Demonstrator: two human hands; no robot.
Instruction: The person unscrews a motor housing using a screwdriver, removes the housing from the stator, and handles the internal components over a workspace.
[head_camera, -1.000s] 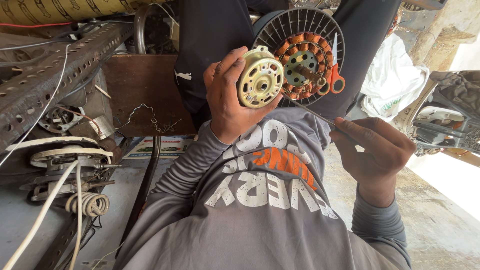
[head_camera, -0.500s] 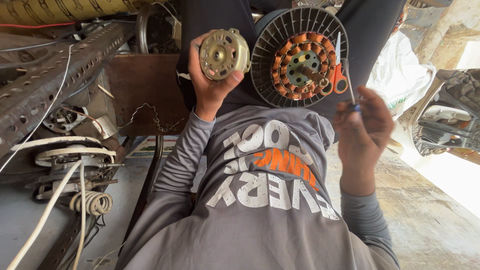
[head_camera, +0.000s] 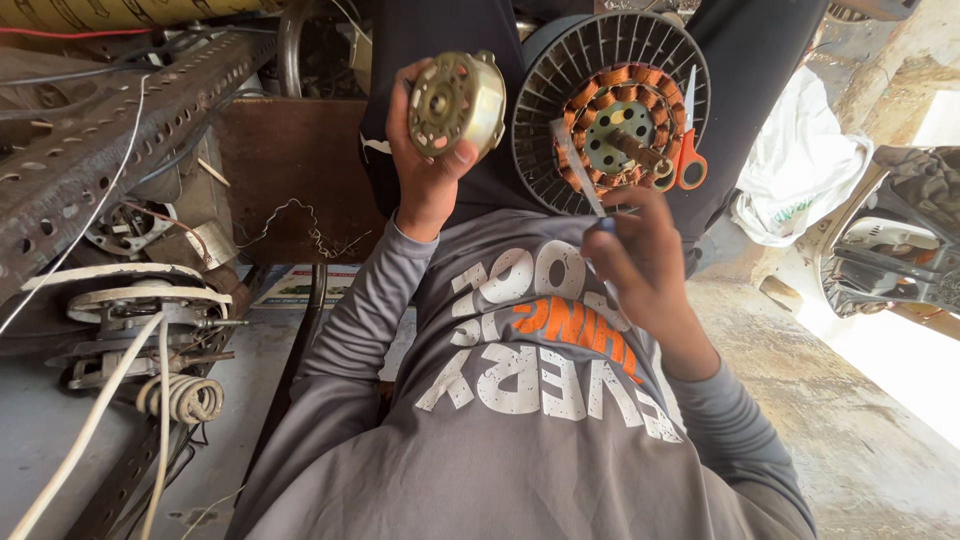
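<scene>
Holding a small round motor housing (head_camera: 458, 103), tan metal with holes in its face, my left hand (head_camera: 425, 170) has its fingers curled around the rim and keeps the piece raised in front of my dark trousers. My right hand (head_camera: 645, 270) is closed around a thin flat tool (head_camera: 577, 165), whose tip reaches up to the copper windings of a larger stator (head_camera: 612, 112), round with a grey finned rim, lying on my lap just beside the housing. Red-handled scissors (head_camera: 688, 150) rest on the stator's right edge. Below them spreads my grey shirt with white and orange lettering. To the right a crumpled white plastic bag (head_camera: 800, 160) lies on the concrete floor (head_camera: 850, 420). To the left, a brown board (head_camera: 290, 170) stands behind a perforated steel angle bar (head_camera: 110, 150), and another motor (head_camera: 140, 320) sits lower down with white cords (head_camera: 175, 395) coiled by it. A flat printed packet (head_camera: 290, 285), blue and white, lies under the board.
</scene>
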